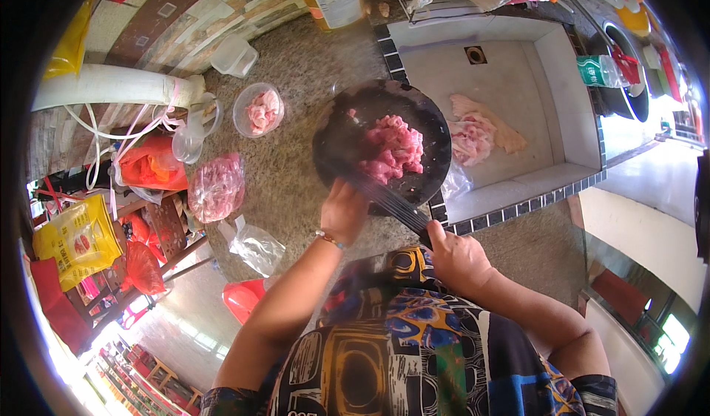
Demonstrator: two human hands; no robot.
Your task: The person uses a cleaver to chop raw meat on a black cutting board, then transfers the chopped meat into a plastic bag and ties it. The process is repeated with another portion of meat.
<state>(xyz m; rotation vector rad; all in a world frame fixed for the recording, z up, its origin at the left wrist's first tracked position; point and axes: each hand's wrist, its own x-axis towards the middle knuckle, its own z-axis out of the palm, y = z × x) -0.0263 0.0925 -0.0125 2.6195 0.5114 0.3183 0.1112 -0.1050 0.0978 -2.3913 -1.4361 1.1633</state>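
A dark round chopping board (338, 116) lies on the stone counter, partly over the edge of the sink. Pieces of raw pink meat (392, 147) are heaped on its right half, with a small scrap apart from them. My right hand (461, 258) grips the handle of a dark-bladed kitchen knife (391, 202), which slants across the near edge of the board. At the board's near left edge is my left hand (344, 211), its fingers close to the blade. Blur hides whether these fingers touch the blade or pinch anything. A beaded bracelet circles the left wrist.
Right of the board, more raw meat (474, 138) with skin lies in the tiled sink (499, 72). Left stand a tub of meat pieces (258, 110), a bag of meat (217, 187) and a crumpled clear bag (258, 247). A yellow liquid jug (331, 0) stands behind.
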